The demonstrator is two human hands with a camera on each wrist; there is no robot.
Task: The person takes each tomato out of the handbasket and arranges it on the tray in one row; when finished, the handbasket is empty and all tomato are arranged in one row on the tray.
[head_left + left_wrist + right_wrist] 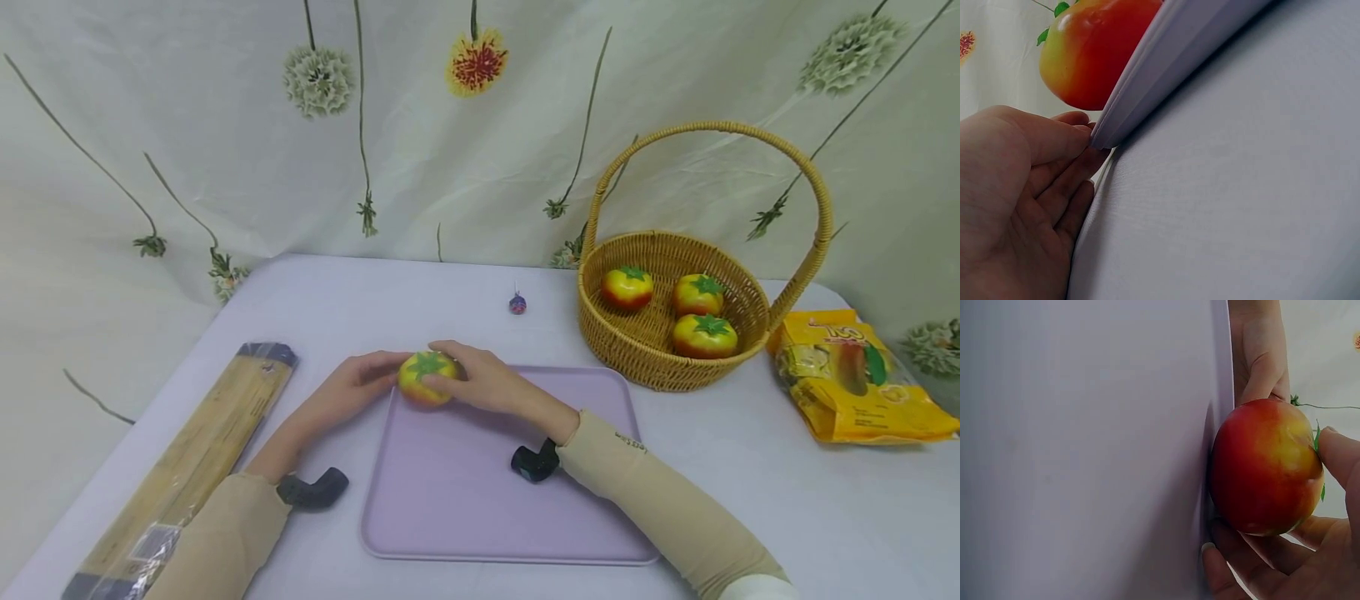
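My right hand holds a yellow-red persimmon with a green leafy top, over the far left corner of the lilac tray. In the right wrist view its thumb lies on the top of the persimmon and the other fingers curl along the side, close to the tray's rim. My left hand is at that same corner. The left wrist view shows its thumb and fingers pinching the tray corner, just beside the persimmon.
A wicker basket with a tall handle holds three similar persimmons at the back right. Beside it lies a yellow snack bag. A small lollipop lies at the back. A long wrapped wooden piece lies along the left.
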